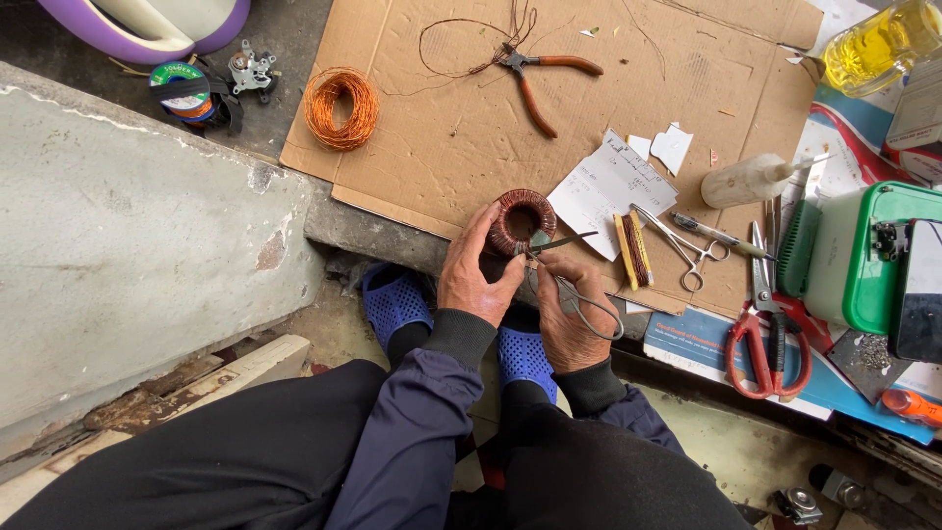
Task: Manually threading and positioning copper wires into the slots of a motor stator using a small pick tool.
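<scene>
My left hand (473, 278) grips a ring-shaped coil wound with dark copper wire (521, 220), held upright over the edge of a cardboard sheet (461, 128). My right hand (572, 312) holds small metal scissors (569, 275), whose tips point left and touch the coil's lower right side. Both hands are close together above my blue perforated shoes (396, 299).
On the cardboard lie a loose hank of bright copper wire (340, 108), red-handled pliers (535, 79), paper scraps (608, 191), a small wound bobbin (634, 250), forceps (682, 245) and a white squeeze bottle (746, 180). Red-handled scissors (768, 339), a green-and-white case (863, 257) and a yellow-liquid bottle (878, 44) sit right. A concrete slab (137, 255) is left.
</scene>
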